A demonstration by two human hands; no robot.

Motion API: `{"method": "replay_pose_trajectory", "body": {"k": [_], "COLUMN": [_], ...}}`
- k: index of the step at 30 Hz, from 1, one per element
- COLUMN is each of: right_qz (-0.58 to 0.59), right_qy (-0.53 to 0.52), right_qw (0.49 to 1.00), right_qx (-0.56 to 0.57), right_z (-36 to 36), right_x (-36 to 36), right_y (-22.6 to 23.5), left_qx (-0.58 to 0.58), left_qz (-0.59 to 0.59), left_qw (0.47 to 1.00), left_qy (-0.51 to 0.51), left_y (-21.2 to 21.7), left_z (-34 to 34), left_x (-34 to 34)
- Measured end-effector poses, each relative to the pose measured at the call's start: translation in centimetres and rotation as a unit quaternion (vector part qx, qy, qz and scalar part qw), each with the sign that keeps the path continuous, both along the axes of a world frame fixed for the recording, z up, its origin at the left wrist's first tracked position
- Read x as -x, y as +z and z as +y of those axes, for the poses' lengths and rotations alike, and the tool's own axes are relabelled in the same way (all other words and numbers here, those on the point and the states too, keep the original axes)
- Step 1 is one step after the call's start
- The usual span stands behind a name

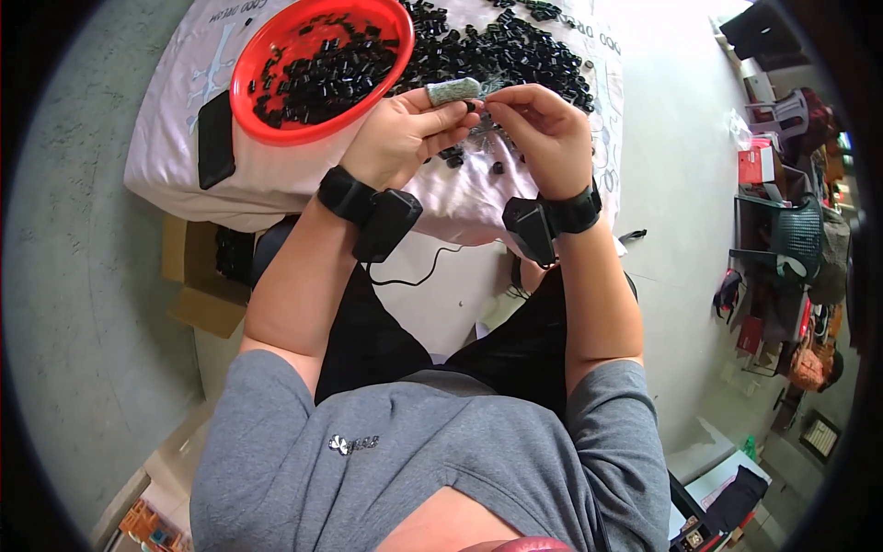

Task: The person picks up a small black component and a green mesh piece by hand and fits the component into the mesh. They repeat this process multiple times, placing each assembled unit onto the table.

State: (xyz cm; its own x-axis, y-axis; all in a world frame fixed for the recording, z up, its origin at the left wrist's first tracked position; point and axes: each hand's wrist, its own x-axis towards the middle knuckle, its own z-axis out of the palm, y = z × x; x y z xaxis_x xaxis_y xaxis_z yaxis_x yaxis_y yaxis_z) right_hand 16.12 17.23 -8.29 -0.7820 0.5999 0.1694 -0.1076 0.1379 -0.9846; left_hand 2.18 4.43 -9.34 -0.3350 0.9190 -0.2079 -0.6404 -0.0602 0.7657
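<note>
My left hand (395, 138) pinches a small black plastic piece (471, 107) between thumb and fingers. A grey-green knitted finger sleeve (452, 90) covers its index finger. Close beside it, my right hand (556, 138) has thumb and index fingertip pressed together right next to the piece; whatever is between them is too small to make out. Both hands are held above the near part of a cloth-covered table (303, 184). Beyond them spreads a heap of loose black pieces (524, 60). A few threads or fine strands (490, 89) show behind the fingertips.
To the left, a red basin (276, 135) holds many similar black pieces. A black phone-like slab (216, 138) lies beside it on the cloth. Under the table's left side stands an open cardboard box (207, 308). Chairs (796, 230) and boxes line the far right.
</note>
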Motion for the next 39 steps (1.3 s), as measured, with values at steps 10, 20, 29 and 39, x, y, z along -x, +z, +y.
{"method": "replay_pose_trajectory", "body": {"k": [10,20,29,39], "right_qz": [0.005,-0.012,-0.244,-0.074], "right_qy": [-0.028,-0.072,0.109,0.01], "right_qw": [0.993,0.961,0.875,0.997], "right_qx": [-0.116,-0.266,-0.404,-0.023], "right_z": [-0.8,-0.8,0.4,0.9], "right_x": [0.4,0.4,-2.4,-1.6], "right_y": [0.2,1.2,-0.2,0.9], "left_qx": [0.002,-0.011,0.004,-0.018], "left_qz": [-0.018,-0.027,-0.024,0.039], "left_qw": [1.0,0.999,0.999,0.998], "left_qy": [0.008,0.022,0.047,0.052], "left_y": [0.3,-0.3,-0.1,0.0], "left_z": [-0.3,0.0,-0.1,0.3], "left_x": [-0.3,-0.6,1.3,-0.6]}}
